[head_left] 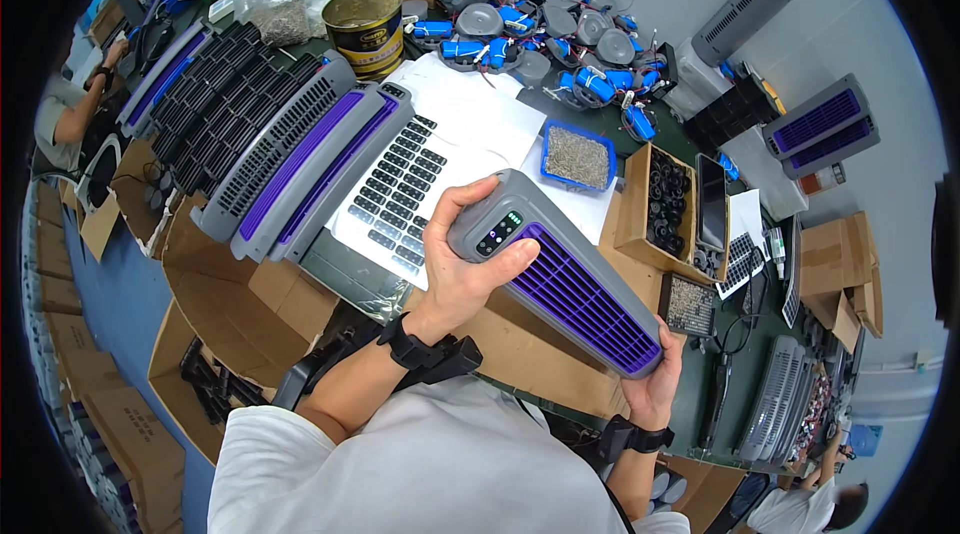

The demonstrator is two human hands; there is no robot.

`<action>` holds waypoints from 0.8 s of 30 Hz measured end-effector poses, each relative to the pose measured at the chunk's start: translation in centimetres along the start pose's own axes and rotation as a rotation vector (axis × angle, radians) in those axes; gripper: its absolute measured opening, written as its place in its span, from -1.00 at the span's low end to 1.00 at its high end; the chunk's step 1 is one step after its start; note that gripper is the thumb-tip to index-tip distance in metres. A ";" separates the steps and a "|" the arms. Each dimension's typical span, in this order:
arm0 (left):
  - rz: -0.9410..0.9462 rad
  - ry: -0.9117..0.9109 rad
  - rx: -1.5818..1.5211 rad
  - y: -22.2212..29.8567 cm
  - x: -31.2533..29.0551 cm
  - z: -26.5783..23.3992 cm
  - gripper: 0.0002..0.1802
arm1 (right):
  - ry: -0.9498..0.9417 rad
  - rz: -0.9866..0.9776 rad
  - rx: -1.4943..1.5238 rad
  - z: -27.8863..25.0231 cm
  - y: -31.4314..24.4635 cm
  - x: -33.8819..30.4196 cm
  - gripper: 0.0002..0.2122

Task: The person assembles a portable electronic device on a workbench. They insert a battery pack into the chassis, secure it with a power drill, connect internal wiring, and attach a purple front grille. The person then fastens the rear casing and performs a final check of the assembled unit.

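Across the middle, in front of my chest, I hold a grey tower fan point(625, 264) with a purple slatted grille, tilted down to the right. Its black control panel point(500, 232) shows small lit marks. My left hand point(462, 249) is closed round the panel end, with the thumb near the grille's upper edge. At the other end my right hand point(655, 379) grips the base corner, and some of its fingers are hidden behind the fan. Just beyond my left hand, a white sheet of black panel stickers point(400, 184) lies on the table.
Several grey-and-purple fan housings point(300, 164) stand at left beside a gold-and-black bucket point(365, 29). Blue battery packs point(595, 84) on wired grey bases pile up at the back. A blue tray of screws point(578, 158), a carton of black parts point(670, 199) and an electric screwdriver point(717, 399) sit rightward.
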State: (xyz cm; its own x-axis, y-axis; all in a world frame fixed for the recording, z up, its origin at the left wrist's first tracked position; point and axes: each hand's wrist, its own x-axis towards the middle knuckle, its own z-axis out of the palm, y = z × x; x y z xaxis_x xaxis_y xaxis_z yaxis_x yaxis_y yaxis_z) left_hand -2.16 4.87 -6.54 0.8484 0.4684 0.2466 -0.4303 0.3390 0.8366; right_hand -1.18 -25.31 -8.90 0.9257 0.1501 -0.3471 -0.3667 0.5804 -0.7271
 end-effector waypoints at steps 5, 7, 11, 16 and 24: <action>-0.011 0.003 -0.005 0.2 0.0 0.2 -0.27 | -0.008 -0.007 0.008 0.3 0.0 -0.2 -0.70; -0.003 -0.004 0.007 0.1 0.0 0.1 -0.27 | -0.014 -0.006 0.015 0.1 -0.1 -0.2 -0.70; 0.004 -0.005 0.020 0.0 0.1 0.1 -0.27 | 0.026 -0.006 -0.003 1.0 -0.1 -0.4 -0.74; -0.011 -0.003 0.026 0.3 0.2 0.3 -0.27 | 0.060 -0.007 -0.021 1.6 -0.1 -0.5 -0.76; -0.005 -0.002 0.025 0.1 0.2 0.2 -0.26 | 0.053 -0.023 -0.042 1.4 -0.1 -0.4 -0.75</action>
State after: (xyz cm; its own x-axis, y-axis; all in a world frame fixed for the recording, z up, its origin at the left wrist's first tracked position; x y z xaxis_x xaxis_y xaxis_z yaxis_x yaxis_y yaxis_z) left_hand -1.95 4.83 -6.25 0.8514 0.4649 0.2430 -0.4177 0.3207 0.8501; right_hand -1.40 -24.31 -7.93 0.9280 0.0940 -0.3605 -0.3504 0.5490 -0.7589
